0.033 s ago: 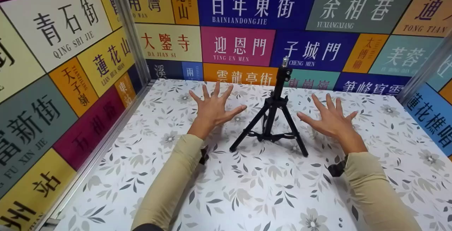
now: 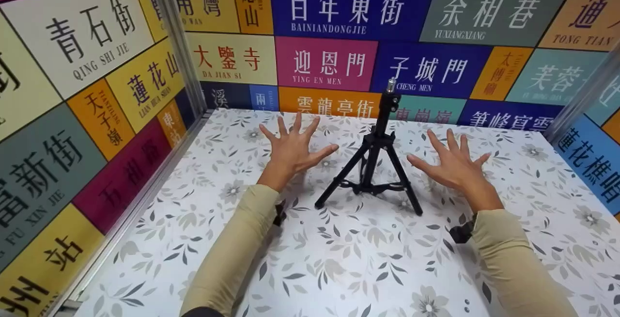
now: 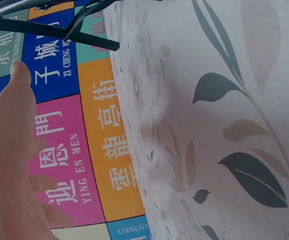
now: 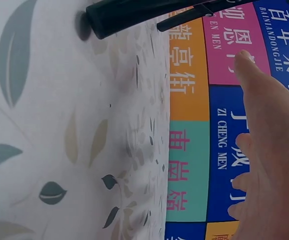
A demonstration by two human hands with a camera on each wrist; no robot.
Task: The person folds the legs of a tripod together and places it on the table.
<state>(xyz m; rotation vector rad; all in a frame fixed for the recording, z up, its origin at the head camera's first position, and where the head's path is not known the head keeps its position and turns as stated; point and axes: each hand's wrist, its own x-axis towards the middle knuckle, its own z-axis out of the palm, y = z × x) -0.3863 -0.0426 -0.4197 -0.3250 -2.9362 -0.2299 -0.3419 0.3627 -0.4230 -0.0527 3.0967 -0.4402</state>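
A small black tripod stand (image 2: pixel 372 162) stands upright on the table between the two hands, its three legs spread and a silver stud at the top of its short column. To its left the left hand (image 2: pixel 293 150) is held with fingers spread wide, thumb toward the stand and apart from it. On the other side the right hand (image 2: pixel 455 164) has its fingers spread too, thumb pointing at the stand with a gap between. Both hands hold nothing. In the left wrist view, part of the stand's leg (image 3: pixel 92 40) shows at the top; the right wrist view shows a leg foot (image 4: pixel 104 20).
The table (image 2: pixel 358 263) has a white cover printed with grey leaves and flowers. Panels with colourful street-name signs (image 2: pixel 324 65) rise behind it and along the left (image 2: pixel 87 31) and right (image 2: pixel 593 162) sides. A metal corner post (image 2: pixel 181 40) stands at the back left.
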